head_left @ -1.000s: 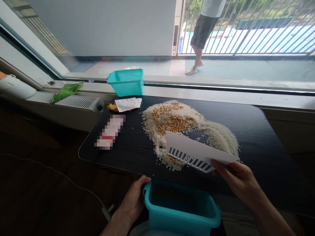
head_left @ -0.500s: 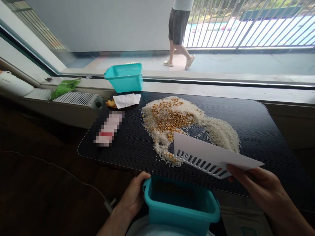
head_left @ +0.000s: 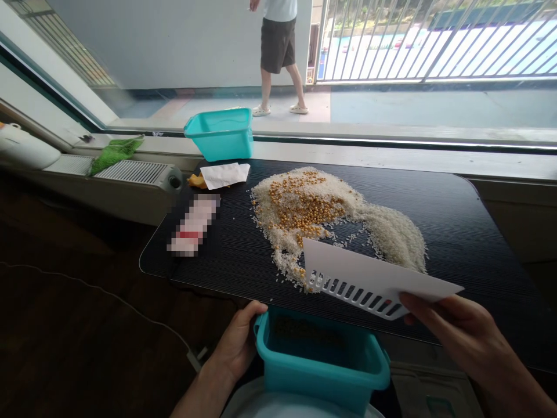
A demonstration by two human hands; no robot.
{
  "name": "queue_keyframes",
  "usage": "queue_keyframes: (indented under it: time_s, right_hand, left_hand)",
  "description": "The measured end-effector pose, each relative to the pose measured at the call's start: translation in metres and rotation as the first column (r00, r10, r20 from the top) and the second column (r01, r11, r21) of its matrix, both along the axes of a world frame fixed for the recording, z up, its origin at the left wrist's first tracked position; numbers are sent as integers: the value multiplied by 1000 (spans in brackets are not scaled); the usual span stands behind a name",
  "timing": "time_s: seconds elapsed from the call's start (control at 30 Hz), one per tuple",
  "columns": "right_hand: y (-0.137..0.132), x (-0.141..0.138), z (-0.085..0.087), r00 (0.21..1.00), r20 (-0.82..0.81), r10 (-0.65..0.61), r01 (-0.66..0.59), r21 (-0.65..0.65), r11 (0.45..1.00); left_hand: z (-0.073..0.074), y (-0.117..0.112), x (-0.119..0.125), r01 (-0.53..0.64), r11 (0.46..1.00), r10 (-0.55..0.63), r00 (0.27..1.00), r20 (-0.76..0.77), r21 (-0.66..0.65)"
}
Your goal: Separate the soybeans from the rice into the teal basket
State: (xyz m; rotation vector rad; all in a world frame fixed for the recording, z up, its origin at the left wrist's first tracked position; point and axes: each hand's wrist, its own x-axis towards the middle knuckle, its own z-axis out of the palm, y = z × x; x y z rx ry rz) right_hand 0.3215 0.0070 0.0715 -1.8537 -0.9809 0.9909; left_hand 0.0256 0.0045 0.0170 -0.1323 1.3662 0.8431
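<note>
In my right hand [head_left: 448, 319] is a white slotted plastic scoop [head_left: 374, 270], gripped by its right end and tilted over the table's front part. Its left end is at the lower edge of a pile of white rice [head_left: 400, 238]. Yellow soybeans [head_left: 304, 212] lie mixed over the pile's left part. My left hand [head_left: 237, 342] grips the left rim of a turquoise plastic bin [head_left: 322, 371], thumb on top, just below the table's front edge. Some dark, grainy contents show dimly inside that bin.
On the black table [head_left: 448, 215], a blurred pinkish packet [head_left: 194, 226] and a white paper [head_left: 225, 175] over something yellow lie left. Behind them stands another turquoise bin [head_left: 221, 136] by the window. A green cloth [head_left: 115, 154] lies on the radiator [head_left: 134, 174]. Outside, a person [head_left: 278, 49] walks.
My right hand has shifted the scoop slightly left, its tip closer to the rice at the pile's lower edge. My left hand stays on the bin. Outside, the person has walked left.
</note>
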Motion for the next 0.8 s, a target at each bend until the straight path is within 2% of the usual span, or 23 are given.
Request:
queue_keyframes:
  time_s: [0.17, 0.37, 0.53, 0.8]
  right_hand:
    - [8, -3, -3, 998, -8, -60, 61, 50, 997]
    - [10, -5, -4, 999, -37, 14, -12, 58, 998]
    - [12, 0, -3, 999, -37, 27, -25, 67, 997]
    - [31, 7, -14, 977, -50, 207, -204, 50, 978]
  left_hand:
    - [0, 1, 0, -6, 1000, 6, 1000, -4, -9]
    - [3, 2, 1, -2, 1000, 2, 1000, -15, -17]
    - [4, 2, 1, 6, 1000, -6, 1000, 0, -19]
    - [-1, 0, -1, 10, 1000, -10, 1000, -2, -8]
